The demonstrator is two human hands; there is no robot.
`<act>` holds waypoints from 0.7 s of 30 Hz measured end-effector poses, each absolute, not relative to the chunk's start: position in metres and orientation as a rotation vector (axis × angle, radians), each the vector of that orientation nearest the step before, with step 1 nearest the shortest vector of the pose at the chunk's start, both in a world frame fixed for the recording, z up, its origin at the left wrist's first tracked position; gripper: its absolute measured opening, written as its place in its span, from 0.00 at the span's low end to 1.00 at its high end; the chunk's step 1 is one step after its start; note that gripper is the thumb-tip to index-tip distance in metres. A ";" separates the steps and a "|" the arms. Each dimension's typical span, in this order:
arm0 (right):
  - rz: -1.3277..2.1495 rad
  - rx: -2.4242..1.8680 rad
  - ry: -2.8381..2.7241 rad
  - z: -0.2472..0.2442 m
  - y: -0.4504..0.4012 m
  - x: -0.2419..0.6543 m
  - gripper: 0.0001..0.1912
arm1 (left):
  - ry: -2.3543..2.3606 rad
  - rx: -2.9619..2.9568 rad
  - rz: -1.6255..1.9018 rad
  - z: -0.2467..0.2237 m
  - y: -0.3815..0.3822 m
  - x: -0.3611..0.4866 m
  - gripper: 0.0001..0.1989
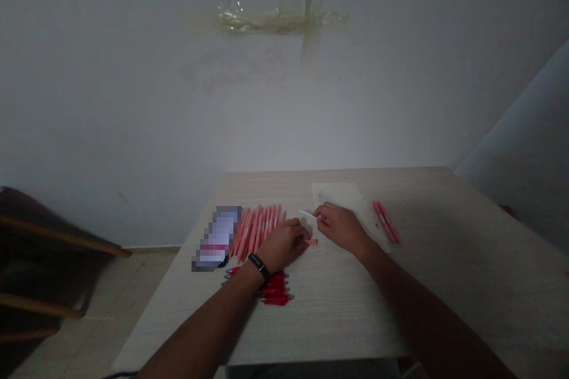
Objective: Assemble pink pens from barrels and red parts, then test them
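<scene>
The right fingers (322, 214) pinch a thin white pen refill (307, 214), while the left fingers (299, 236) close on a pink pen barrel (312, 241) just beside it. A row of pink pens (259, 231) lies on the counter (444, 249) left of those fingers, with red pen parts (275, 288) just below them.

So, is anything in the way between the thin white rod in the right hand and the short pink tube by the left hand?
Nothing visible. The right hand pinches the thin white rod, and the short pink tube lies beside the left hand, with only a narrow gap between them.
</scene>
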State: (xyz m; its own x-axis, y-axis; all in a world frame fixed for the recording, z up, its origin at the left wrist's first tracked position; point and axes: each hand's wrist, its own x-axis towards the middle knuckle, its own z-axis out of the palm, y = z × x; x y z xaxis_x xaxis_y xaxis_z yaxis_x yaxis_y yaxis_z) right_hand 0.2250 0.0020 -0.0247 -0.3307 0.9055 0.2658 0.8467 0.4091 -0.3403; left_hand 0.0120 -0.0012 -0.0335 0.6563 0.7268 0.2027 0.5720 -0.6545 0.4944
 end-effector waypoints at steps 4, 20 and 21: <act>0.182 -1.489 -2.262 -0.025 0.002 0.225 0.09 | 1.038 2.420 0.642 -0.029 -0.001 0.010 0.06; 0.183 -1.139 -2.346 -0.028 0.000 0.218 0.07 | 1.236 2.357 0.823 -0.017 0.003 0.003 0.08; 0.186 -1.130 -2.343 -0.028 0.000 0.218 0.07 | 1.243 2.355 0.804 -0.018 0.003 0.002 0.08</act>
State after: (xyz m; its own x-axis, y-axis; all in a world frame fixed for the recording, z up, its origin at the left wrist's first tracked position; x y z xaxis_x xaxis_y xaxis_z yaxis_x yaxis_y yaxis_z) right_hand 0.2180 -0.0001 -0.0277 -0.5118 0.7608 0.3991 0.6882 0.6411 -0.3396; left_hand 0.0025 0.0029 -0.0181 0.4517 0.8343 0.3159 0.6307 -0.5491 0.5483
